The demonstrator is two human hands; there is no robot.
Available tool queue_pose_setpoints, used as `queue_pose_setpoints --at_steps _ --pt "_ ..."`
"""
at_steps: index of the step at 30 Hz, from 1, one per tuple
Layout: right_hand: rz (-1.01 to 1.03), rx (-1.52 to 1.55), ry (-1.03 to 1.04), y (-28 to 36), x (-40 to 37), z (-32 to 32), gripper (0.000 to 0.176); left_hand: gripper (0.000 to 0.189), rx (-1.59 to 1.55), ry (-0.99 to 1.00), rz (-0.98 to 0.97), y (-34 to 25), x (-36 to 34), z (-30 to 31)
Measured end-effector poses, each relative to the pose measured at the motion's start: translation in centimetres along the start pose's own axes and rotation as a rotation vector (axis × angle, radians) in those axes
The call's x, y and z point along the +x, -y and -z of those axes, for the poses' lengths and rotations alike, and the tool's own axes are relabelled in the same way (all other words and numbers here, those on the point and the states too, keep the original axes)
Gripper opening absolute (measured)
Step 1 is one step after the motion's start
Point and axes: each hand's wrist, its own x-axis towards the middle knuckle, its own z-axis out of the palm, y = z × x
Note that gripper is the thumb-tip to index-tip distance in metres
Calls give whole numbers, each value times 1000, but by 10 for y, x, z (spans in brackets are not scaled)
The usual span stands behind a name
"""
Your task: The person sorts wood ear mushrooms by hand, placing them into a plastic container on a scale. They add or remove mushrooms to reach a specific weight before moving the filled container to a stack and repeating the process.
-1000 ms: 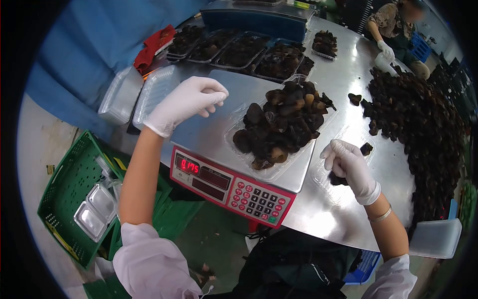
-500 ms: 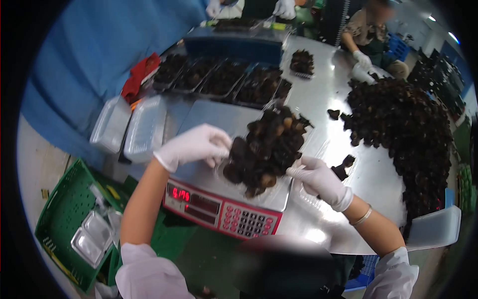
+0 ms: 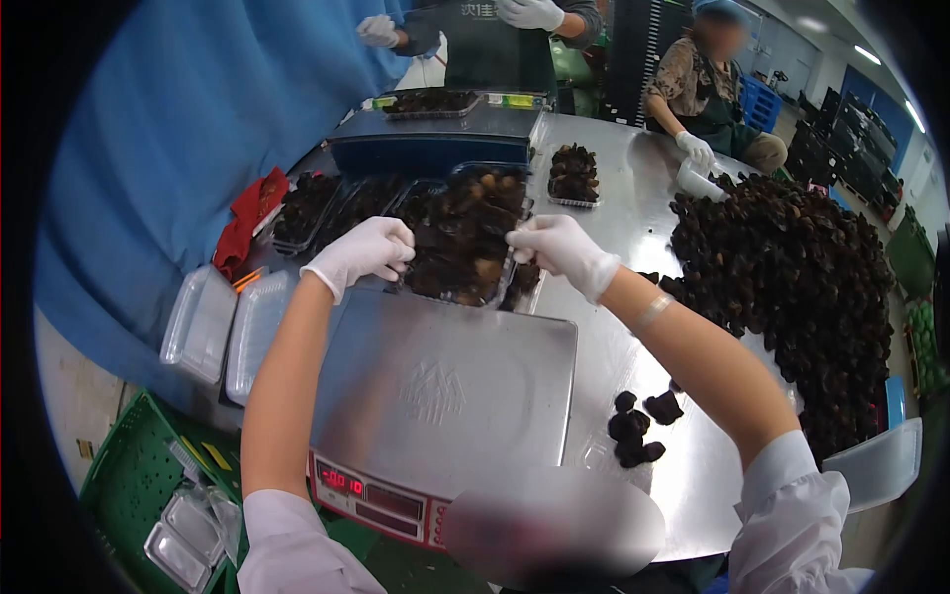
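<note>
My left hand point(image 3: 366, 252) and my right hand point(image 3: 572, 254), both in white gloves, grip opposite sides of a clear plastic tray point(image 3: 507, 275). It is heaped with dark brown-black pieces point(image 3: 463, 233) that look like wood ear fungus. The tray is in the air beyond the scale's bare metal plate point(image 3: 445, 386), in front of a row of similar filled trays point(image 3: 297, 213), and partly hides them. Red digits on the scale's display point(image 3: 341, 481) read -0.010.
Empty clear trays point(image 3: 198, 322) lie at the left above a green crate point(image 3: 129, 465). A large pile of dark pieces point(image 3: 792, 267) covers the right side. Several loose pieces point(image 3: 630, 426) lie right of the scale. Two co-workers stand or sit beyond, one holding a white scoop point(image 3: 700, 181).
Both hands have carried the filled tray from over the scale plate away from me, toward the row of trays. The display reading has changed to -0.010.
</note>
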Motion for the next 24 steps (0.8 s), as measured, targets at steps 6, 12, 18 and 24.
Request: queue_pose_setpoints --at_steps 6,12,18,24 --pt "-33 -374 -151 -18 95 -25 27 10 50 -71 91 41 71 18" --pt "76 -419 -126 -11 62 -16 26 4 120 -106 132 57 90 9" --pt "6 -416 -176 -23 -110 68 33 27 141 -189 117 58 70 10" --pt "-322 -143 -416 -105 -274 145 26 29 181 -398 -260 33 1 -13"
